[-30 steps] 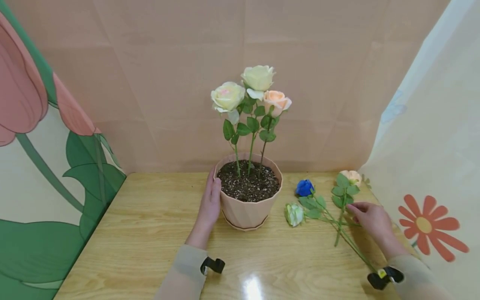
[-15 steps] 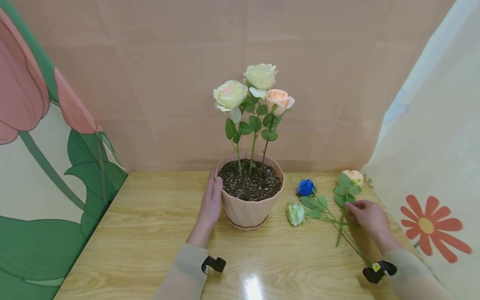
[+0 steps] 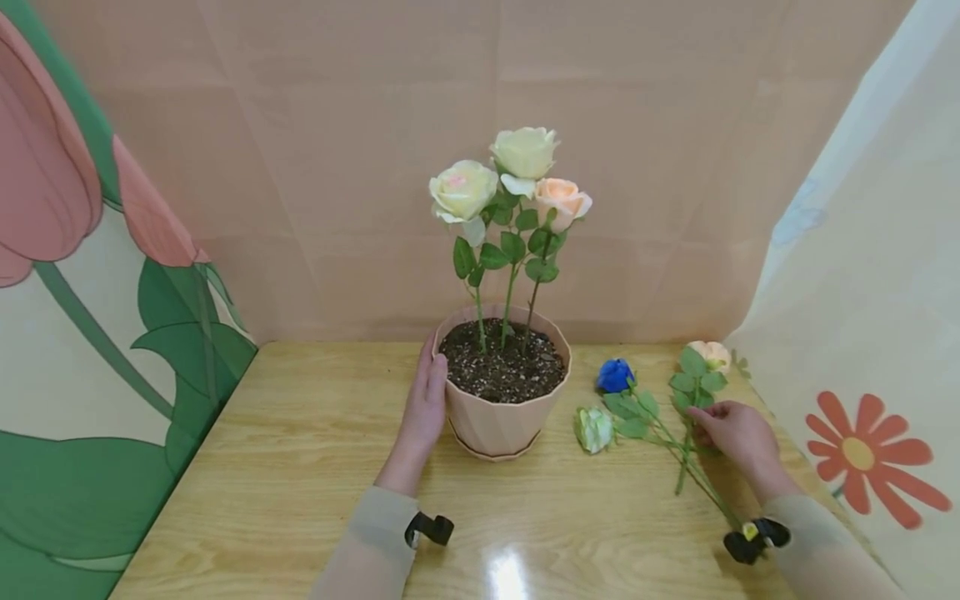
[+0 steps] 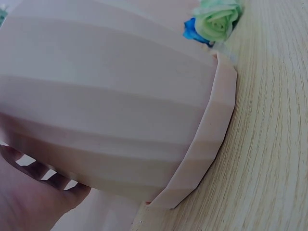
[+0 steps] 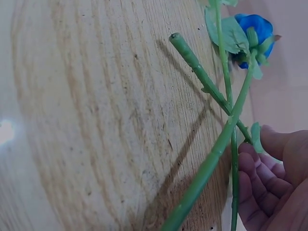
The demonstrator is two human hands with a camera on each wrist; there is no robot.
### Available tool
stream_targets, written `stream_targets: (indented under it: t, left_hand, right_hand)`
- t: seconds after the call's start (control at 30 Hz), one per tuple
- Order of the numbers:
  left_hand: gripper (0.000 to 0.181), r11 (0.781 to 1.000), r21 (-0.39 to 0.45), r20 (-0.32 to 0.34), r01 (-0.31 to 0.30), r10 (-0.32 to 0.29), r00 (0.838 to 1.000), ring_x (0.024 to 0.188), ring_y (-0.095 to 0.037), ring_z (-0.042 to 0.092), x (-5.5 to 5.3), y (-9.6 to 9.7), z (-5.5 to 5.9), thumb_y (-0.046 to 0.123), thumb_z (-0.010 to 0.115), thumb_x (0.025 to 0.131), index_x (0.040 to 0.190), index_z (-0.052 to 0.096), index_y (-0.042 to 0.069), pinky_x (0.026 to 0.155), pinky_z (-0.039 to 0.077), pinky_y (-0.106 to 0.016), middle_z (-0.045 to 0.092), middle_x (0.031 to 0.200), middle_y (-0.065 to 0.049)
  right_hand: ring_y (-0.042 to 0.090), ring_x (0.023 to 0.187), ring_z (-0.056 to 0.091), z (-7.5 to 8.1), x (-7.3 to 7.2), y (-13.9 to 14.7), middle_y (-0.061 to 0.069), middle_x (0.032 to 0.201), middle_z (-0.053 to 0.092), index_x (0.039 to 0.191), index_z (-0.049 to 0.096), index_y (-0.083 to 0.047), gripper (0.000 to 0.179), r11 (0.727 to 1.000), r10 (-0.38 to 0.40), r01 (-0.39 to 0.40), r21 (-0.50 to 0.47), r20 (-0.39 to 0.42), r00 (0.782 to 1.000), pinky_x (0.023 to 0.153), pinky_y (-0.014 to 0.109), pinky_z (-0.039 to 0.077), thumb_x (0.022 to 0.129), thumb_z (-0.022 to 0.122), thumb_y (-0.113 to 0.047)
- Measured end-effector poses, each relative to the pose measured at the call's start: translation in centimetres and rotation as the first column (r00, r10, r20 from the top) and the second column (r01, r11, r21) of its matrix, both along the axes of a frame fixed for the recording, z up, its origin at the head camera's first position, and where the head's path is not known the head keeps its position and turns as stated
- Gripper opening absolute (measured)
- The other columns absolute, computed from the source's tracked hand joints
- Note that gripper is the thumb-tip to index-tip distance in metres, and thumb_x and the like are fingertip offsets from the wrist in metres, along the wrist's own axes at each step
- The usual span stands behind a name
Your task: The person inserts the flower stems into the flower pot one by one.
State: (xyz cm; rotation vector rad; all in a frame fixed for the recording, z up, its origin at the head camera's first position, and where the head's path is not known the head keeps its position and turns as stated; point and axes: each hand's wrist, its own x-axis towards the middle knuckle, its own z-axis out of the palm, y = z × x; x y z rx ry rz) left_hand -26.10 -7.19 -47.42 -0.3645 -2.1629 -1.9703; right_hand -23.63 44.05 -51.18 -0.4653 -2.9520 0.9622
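Note:
My left hand (image 3: 425, 404) lies along the left side of a pale pink flowerpot (image 3: 501, 427), fingers extended against its wall; in the left wrist view, the fingers (image 4: 57, 180) touch the ribbed side. Dark soil (image 3: 498, 367) fills the pot, and two cream roses (image 3: 463, 192) and a peach rose (image 3: 561, 202) stand upright in it. At the right, my right hand (image 3: 738, 433) pinches the stem of a loose peach-pink rose (image 3: 711, 357) between thumb and fingertips. In the right wrist view, that rose's cut stem (image 5: 197, 70) crosses two other green stems.
A blue rose (image 3: 615, 376) and a pale green rose (image 3: 595, 430) lie on the wooden table (image 3: 300, 467) between the pot and my right hand, their stems running under the held one. A pink backdrop (image 3: 360, 167) rises behind the table, with printed cloths at both sides.
The head view has shifted slightly. My right wrist has moved a little to the left, its fingers staying at the peach-pink rose's stem. My left hand stays against the pot.

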Motion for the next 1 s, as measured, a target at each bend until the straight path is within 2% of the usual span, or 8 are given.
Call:
stream_targets:
  t: [0.27,0.7,0.9,1.0]
  left_hand:
    - [0.062,1.000,0.011,-0.009,0.013,-0.013,1.000,0.167,-0.033,0.017,0.01,0.16,-0.02,0.045,0.030,0.122,0.179,0.019,0.023,0.134,0.015,-0.060,0.019,0.183,-0.007]
    - [0.061,1.000,0.000,-0.014,0.000,0.000,1.000,0.167,-0.034,0.019,-0.03,0.08,-0.03,0.042,0.030,0.122,0.179,0.019,0.023,0.133,0.016,-0.060,0.020,0.183,-0.008]
    - [0.061,1.000,-0.002,0.011,-0.006,0.006,1.000,0.166,-0.034,0.020,0.13,-0.01,0.01,0.046,0.030,0.122,0.179,0.018,0.029,0.133,0.018,-0.061,0.020,0.183,-0.005]
    - [0.061,1.000,0.001,0.009,-0.005,0.005,1.000,0.166,-0.034,0.019,0.10,-0.03,0.00,0.046,0.030,0.122,0.179,0.018,0.028,0.133,0.017,-0.061,0.020,0.183,-0.005]
  right_hand:
    - [0.021,0.077,0.074,-0.08,0.06,0.04,0.002,0.082,0.078,0.102,0.077,0.002,0.056,1.000,-0.014,0.014,0.003,0.047,0.999,0.071,0.037,0.049,0.110,0.066,-0.052]
    - [0.022,0.077,0.076,0.41,0.06,-0.13,0.003,0.080,0.080,0.096,0.081,-0.003,0.052,0.998,0.042,-0.043,0.035,0.039,0.998,0.071,0.039,0.053,0.110,0.066,-0.050]
    - [0.026,0.077,0.075,0.59,-0.13,-0.15,0.004,0.078,0.079,0.090,0.081,-0.005,0.049,0.997,0.060,-0.062,0.041,0.042,0.997,0.068,0.039,0.053,0.111,0.065,-0.046]
    - [0.025,0.076,0.073,0.39,-0.17,0.02,0.003,0.077,0.078,0.088,0.080,-0.005,0.048,0.997,0.072,-0.074,0.035,0.045,0.996,0.067,0.038,0.053,0.111,0.065,-0.045]
